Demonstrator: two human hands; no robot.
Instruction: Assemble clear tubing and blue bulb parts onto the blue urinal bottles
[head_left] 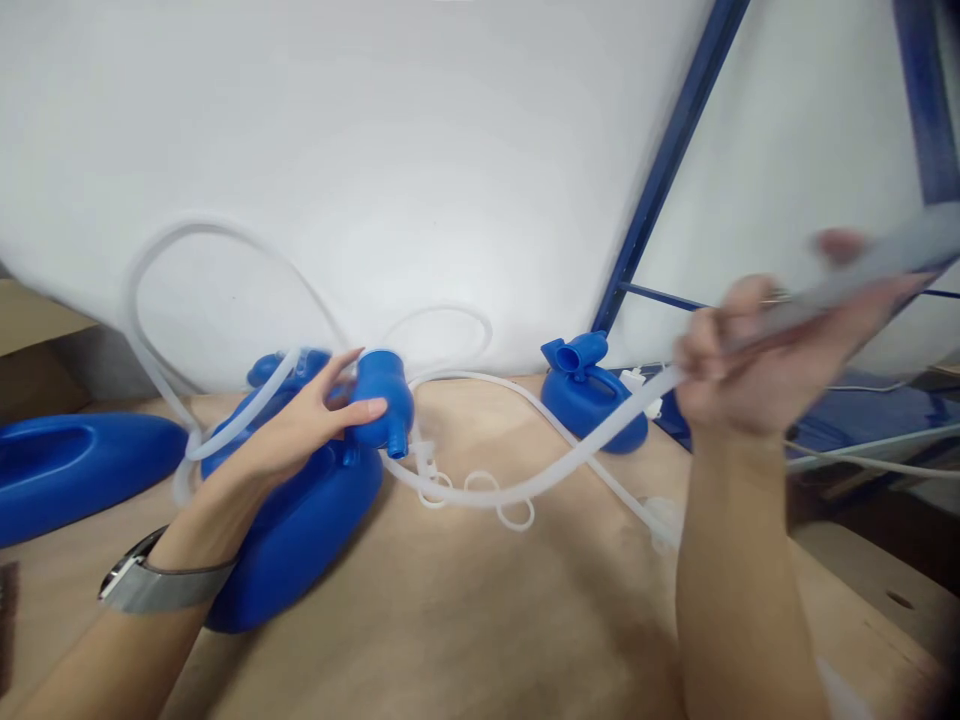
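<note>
Four blue bottles (315,545) — left hand (311,415) pinches one's neck (386,385), right hand (750,385) curls fingers round one tube (592,445).

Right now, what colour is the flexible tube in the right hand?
The flexible tube is milky white, clearest in the head view.

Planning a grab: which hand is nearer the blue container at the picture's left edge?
Left. The left hand is to the blue container's right, gripping a blue spouted neck; the right hand, holding the whitish tube, is raised much farther right.
</note>
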